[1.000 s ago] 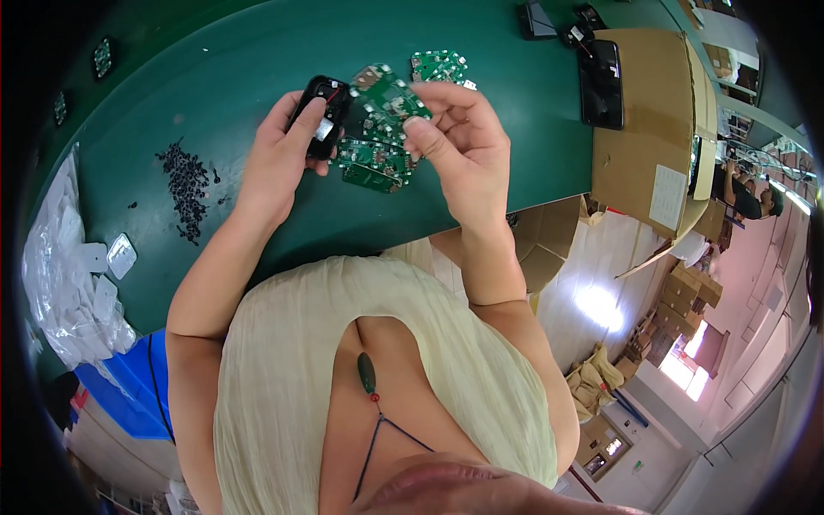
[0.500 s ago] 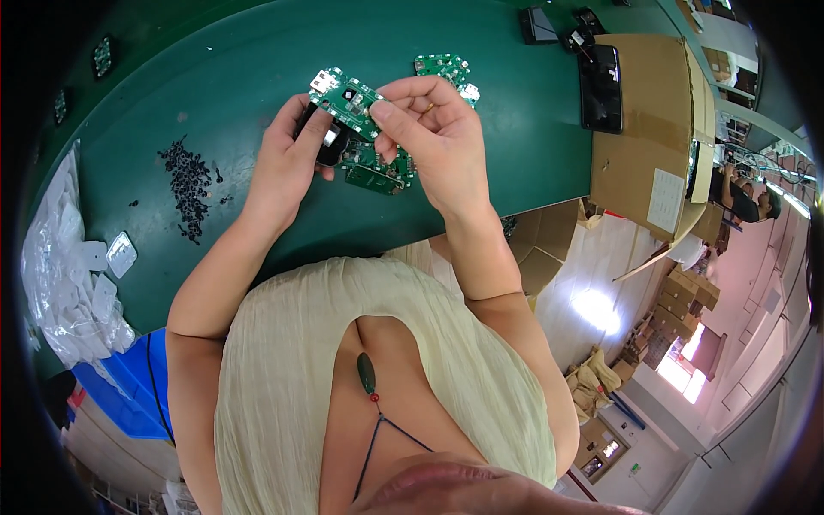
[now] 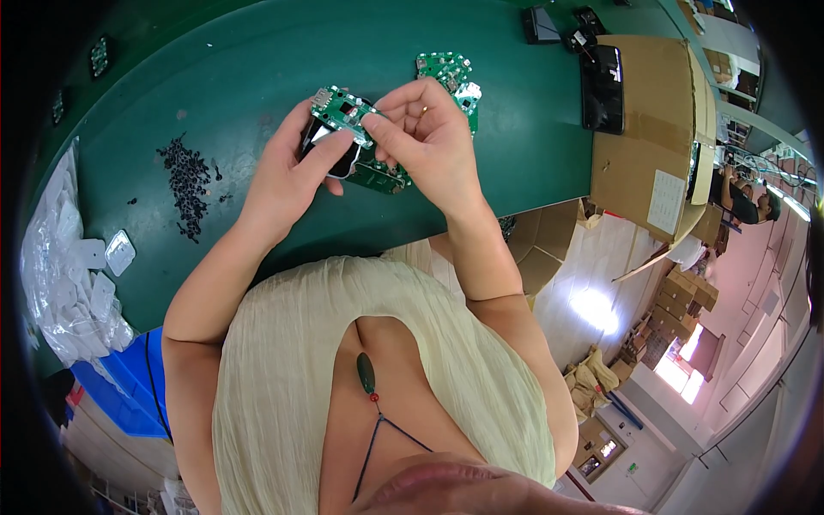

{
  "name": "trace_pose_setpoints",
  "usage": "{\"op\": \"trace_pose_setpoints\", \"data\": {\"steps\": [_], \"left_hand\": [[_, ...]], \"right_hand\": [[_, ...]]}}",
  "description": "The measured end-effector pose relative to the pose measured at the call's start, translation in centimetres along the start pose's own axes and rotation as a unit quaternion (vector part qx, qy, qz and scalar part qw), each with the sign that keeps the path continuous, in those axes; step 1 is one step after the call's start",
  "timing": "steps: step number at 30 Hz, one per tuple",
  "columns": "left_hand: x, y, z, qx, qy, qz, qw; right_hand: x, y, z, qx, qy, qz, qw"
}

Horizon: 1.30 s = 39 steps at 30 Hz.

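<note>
My left hand (image 3: pixel 293 167) is closed round a small black casing (image 3: pixel 342 163) with a shiny rim. Just above that casing a green circuit board (image 3: pixel 342 112) with a metal port at one end is tilted over it. My right hand (image 3: pixel 429 142) pinches the board's right end between thumb and fingers. Whether board and casing touch is hidden by my fingers. Beneath my hands another green circuit board (image 3: pixel 378 178) lies on the table, and more green boards (image 3: pixel 444 69) lie beyond my right hand.
On the green table (image 3: pixel 257 51), a pile of small black screws (image 3: pixel 186 184) lies left. Clear plastic bags with pale plates (image 3: pixel 73 266) sit at the left edge. A cardboard box (image 3: pixel 639 137) stands right, a dark glossy panel (image 3: pixel 602 90) against it. A blue bin (image 3: pixel 129 390) is below left.
The circuit board has come lower and turned flatter over the black casing. My left thumb has moved across toward the board's near edge, and the casing shows more.
</note>
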State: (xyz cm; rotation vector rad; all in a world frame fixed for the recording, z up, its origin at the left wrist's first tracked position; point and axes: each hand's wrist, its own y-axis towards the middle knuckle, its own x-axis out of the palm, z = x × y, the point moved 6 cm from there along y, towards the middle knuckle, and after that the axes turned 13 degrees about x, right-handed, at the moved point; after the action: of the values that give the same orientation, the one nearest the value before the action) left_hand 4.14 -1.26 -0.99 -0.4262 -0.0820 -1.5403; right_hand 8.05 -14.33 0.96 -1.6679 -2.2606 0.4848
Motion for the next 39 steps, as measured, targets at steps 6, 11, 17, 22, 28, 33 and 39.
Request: {"op": "trace_pose_setpoints", "data": {"steps": [6,11,17,22,28,33,39], "left_hand": [[-0.5,0.1,-0.5,-0.023,0.013,-0.017,1.0],[-0.2,0.0,-0.3,-0.033,0.032,-0.018,0.999],[-0.3,-0.1,0.0,-0.027,0.053,-0.022,0.998],[-0.5,-0.2,0.6,-0.021,0.076,-0.011,0.997],[-1.0,-0.3,1.0,-0.022,0.102,-0.019,0.994],[-1.2,-0.3,1.6,-0.036,0.116,-0.02,0.992],[-1.2,-0.3,1.8,-0.017,0.133,-0.019,0.991]], "right_hand": [[0.3,-1.1,-2.5,-0.211,-0.209,0.125,0.947],[0.8,-0.9,-2.5,-0.247,-0.151,0.069,0.955],[1.0,-0.1,-1.2,-0.145,-0.083,0.016,0.986],[1.4,0.5,-0.5,-0.1,-0.018,-0.027,0.994],[1.5,1.3,-0.6,-0.171,-0.081,-0.034,0.981],[1.3,1.8,-1.1,-0.164,-0.114,-0.079,0.977],[1.8,2.4,-0.6,-0.095,-0.051,-0.098,0.989]]}}
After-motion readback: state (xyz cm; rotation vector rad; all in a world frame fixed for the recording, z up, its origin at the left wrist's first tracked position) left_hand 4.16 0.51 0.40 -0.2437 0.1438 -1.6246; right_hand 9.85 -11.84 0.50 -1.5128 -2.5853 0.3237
